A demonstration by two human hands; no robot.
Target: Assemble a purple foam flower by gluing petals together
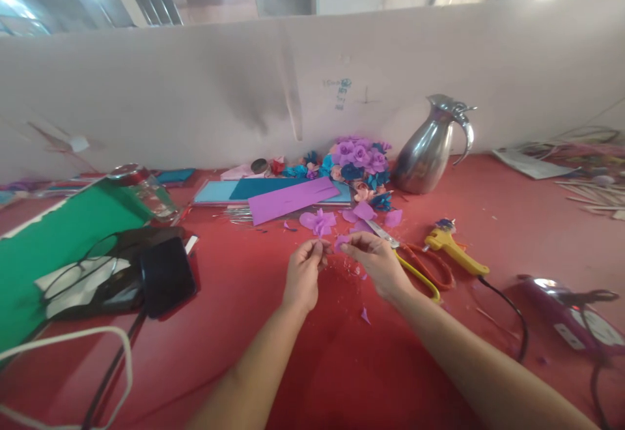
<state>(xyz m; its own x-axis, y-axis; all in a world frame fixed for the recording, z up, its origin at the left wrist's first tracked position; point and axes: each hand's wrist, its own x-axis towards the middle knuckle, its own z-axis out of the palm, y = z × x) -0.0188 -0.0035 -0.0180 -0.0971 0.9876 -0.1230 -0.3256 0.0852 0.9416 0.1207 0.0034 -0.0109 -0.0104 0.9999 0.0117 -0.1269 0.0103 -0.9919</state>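
My right hand (375,262) pinches a small purple paper petal (341,242) between thumb and fingertips. Just left of it, my left hand (305,270) is closed, its fingertips pressed together on something too small to make out. Beyond the hands lies a purple paper flower (319,222). More purple petals (364,211) lie near the blades of the scissors (422,267), whose handles are orange and yellow. A purple paper strip (293,200) rests across blue sheets (215,191). Behind them is a bunch of purple, blue and pink paper flowers (360,156).
A metal jug (426,150) stands at the back right. On the right are a yellow glue gun (456,252) with a black cord and a purple device (569,316). At the left lie a phone (167,277), glasses (81,270), a glass jar (146,192) and a green board (68,247).
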